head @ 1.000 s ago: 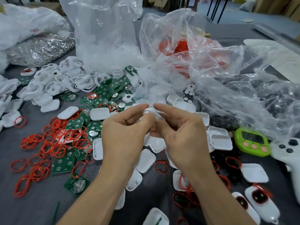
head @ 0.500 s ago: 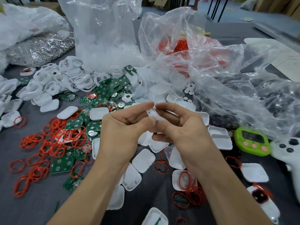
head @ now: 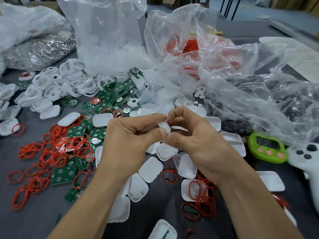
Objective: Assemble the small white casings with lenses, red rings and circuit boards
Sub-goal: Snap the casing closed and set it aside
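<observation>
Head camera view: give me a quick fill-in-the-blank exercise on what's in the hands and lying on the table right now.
1. The left hand and right hand together pinch a small ____ casing.
2. The loose rings scattered on the table left of the hands are ____.
3. The timer next to the white game controller has a ____ body.

Missing words: white; red; green.

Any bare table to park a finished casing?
Near left: bare grey table below the red rings, beside the left forearm. Small strip between it and the right forearm. Crowded: circuit boards and white casings centre, green timer right.
</observation>
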Motion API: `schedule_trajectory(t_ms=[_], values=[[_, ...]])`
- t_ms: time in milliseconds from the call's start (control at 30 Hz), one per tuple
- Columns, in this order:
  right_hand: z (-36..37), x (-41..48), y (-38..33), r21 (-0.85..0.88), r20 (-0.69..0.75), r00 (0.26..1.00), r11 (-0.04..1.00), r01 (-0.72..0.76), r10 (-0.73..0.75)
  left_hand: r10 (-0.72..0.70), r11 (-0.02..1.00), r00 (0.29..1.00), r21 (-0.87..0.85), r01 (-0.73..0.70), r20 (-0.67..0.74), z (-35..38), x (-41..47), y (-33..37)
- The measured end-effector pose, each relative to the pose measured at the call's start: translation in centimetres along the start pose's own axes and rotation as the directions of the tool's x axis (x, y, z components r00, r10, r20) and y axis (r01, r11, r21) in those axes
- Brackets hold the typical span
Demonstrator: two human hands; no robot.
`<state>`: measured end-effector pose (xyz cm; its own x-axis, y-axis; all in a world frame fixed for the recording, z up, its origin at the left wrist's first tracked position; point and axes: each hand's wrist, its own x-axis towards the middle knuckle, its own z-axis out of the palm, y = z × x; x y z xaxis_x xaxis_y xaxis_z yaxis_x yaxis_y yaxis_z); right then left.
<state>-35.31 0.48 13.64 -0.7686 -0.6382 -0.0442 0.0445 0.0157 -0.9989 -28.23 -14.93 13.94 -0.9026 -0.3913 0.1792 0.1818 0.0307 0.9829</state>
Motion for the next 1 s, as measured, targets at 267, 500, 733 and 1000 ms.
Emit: schedule_trajectory(t_ms=[267, 500, 733, 1000], values=[[0.7, 0.0, -0.1, 0.155, -0.018, 0.998, 0.986, -0.064, 0.067, 0.009, 0.997, 0.998, 0.076, -0.004, -0.063, -0.2, -0.1, -0.4], [1.2, -0.4, -1.0, 0.394, 0.093, 0.989, 0.908, -0.139, 0.111, 0.069, 0.994, 0.978, 0.093, -0.052, -0.197, 0.0, -0.4, 0.1], [1.4, -0.4, -1.0, 0.238, 0.021, 0.993, 0.964, -0.121, 0.119, 0.081, 0.990, 0.969, 0.132, -0.051, -0.233, 0.0, -0.2, -0.1], [1.5, 0.2, -0.5, 0.225, -0.143, 0.982, 0.970, -0.090, 0.124, -0.063, 0.996, 0.977, 0.052, 0.075, -0.206, -0.5, 0.4, -0.5]])
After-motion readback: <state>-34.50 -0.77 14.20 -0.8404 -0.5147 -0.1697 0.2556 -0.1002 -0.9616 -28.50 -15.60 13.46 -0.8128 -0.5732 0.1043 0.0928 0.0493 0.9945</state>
